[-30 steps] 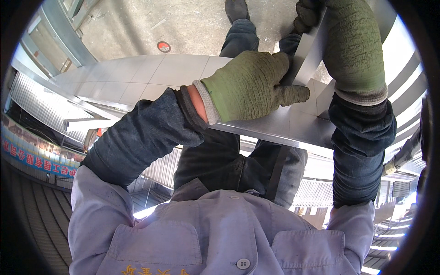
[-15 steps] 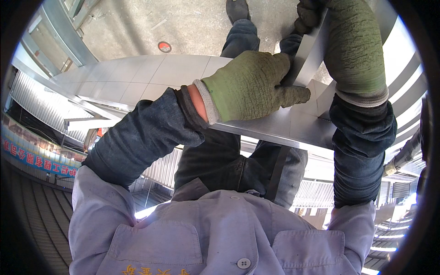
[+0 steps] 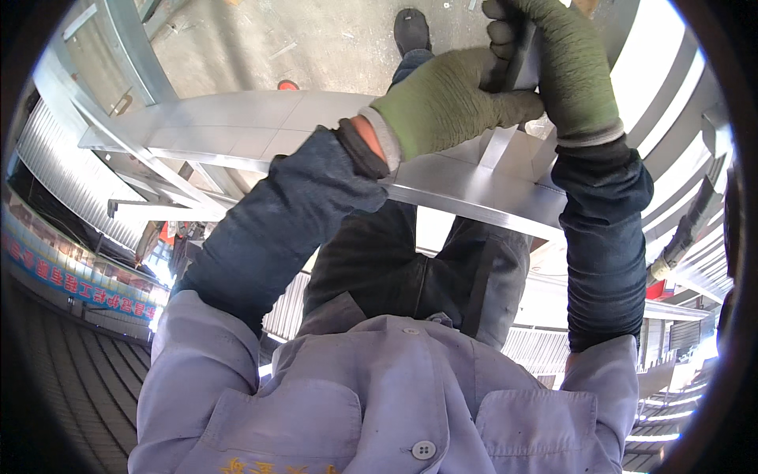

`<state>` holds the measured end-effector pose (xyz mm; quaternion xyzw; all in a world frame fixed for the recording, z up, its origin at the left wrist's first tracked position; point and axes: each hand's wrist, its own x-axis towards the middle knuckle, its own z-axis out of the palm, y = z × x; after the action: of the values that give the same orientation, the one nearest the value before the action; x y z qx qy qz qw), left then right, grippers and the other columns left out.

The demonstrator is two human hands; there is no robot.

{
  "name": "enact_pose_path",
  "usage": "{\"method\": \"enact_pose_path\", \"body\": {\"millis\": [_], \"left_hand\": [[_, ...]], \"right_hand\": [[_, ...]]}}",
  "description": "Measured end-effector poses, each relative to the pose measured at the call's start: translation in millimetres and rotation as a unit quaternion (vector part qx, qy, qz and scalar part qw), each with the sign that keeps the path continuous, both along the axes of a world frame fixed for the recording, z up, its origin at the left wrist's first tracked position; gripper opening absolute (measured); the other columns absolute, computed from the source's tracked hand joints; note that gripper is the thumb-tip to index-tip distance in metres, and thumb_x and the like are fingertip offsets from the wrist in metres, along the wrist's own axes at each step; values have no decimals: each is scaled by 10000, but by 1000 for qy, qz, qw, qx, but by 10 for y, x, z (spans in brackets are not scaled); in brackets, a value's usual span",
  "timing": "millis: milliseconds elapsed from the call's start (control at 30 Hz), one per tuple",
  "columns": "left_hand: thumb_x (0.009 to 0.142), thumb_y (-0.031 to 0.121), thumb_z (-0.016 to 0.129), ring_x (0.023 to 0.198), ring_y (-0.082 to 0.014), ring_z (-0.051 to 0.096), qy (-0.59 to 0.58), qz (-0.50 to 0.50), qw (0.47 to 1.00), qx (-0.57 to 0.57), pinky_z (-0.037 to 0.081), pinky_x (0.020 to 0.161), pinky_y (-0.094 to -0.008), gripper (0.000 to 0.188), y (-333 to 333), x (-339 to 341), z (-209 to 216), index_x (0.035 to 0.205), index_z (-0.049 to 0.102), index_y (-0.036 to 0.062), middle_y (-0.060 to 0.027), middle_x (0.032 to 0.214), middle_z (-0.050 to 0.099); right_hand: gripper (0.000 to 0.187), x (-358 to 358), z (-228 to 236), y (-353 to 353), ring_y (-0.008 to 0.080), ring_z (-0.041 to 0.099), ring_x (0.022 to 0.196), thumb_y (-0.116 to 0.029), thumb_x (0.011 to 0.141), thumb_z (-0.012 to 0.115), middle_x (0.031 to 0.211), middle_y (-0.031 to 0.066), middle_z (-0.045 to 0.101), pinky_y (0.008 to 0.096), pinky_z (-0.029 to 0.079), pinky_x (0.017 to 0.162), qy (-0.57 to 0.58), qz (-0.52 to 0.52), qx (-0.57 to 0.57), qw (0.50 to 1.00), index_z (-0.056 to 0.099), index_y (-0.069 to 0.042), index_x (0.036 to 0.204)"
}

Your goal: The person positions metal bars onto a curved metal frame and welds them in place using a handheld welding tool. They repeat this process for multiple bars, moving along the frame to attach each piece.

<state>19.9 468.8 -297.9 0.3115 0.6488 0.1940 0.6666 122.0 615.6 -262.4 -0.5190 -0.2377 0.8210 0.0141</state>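
A: Status on the hands?

B: Both in green knit work gloves, close together at the far right end of the long flat grey sheet-metal panel (image 3: 260,126). Left hand (image 3: 450,99) lies palm down on the panel top, fingers stretched right, tips touching a narrow upright grey metal strip (image 3: 499,146) that stands on the panel. Flat and pressing, not curled around anything.

A: Right hand?

B: Right hand (image 3: 572,67) is above and just right of the left, fingers (image 3: 505,31) wrapped around the upper part of the same upright strip. Clamped on it. The gloves touch or nearly touch at the strip; can't tell which.

A: Where's the panel sitting?

B: Runs across the view from upper left to right, in front of the person's thighs, over the dark trousers (image 3: 410,261). Near edge has a folded lip. What holds it up is hidden.

A: Strip orientation?

B: Roughly upright, slightly tilted, foot on the panel near its right end. Joint itself is covered by the left glove.

A: Surroundings?

B: Bare concrete floor (image 3: 316,39) beyond the panel, one dark shoe (image 3: 412,28) on it, a small red round object (image 3: 287,84) at the panel's far edge. More grey metal profiles (image 3: 126,47) leaning upper left. Dark blue sleeves, light blue work shirt (image 3: 395,395).
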Motion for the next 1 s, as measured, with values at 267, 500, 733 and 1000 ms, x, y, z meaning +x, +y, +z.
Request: {"method": "enact_pose_path", "body": {"millis": [267,500,733,1000], "left_hand": [[1033,417,694,931,-304,724,248,-217,858,394,560,872,-373,419,-222,-9,-280,1205,753,40,-150,989,754],[1034,426,717,880,-247,671,10,12,998,-57,524,824,-370,459,78,-5,269,1184,728,-8,-110,918,709],[1028,531,687,912,-299,706,46,-45,998,13,542,833,-406,547,32,-19,133,1212,729,18,-165,1013,746],[1019,622,666,997,-318,740,82,-31,996,-24,569,912,-397,650,50,67,164,1254,730,19,-178,1072,772]], "right_hand": [[782,277,-66,-342,292,774,977,-590,948,757,1116,237,756,418,629,842,-119,143,332,925,602,37,1388],[478,931,926,47,249,697,1207,-233,1001,790,1286,162,749,385,523,1084,-219,71,548,804,670,0,1400],[1038,1610,827,789,372,550,1463,-559,870,880,1578,277,538,419,433,1232,-311,160,582,734,436,10,1616],[1067,1966,244,864,434,635,1361,-733,854,789,1535,270,580,476,592,1064,-407,338,654,540,397,-124,1638]]}}
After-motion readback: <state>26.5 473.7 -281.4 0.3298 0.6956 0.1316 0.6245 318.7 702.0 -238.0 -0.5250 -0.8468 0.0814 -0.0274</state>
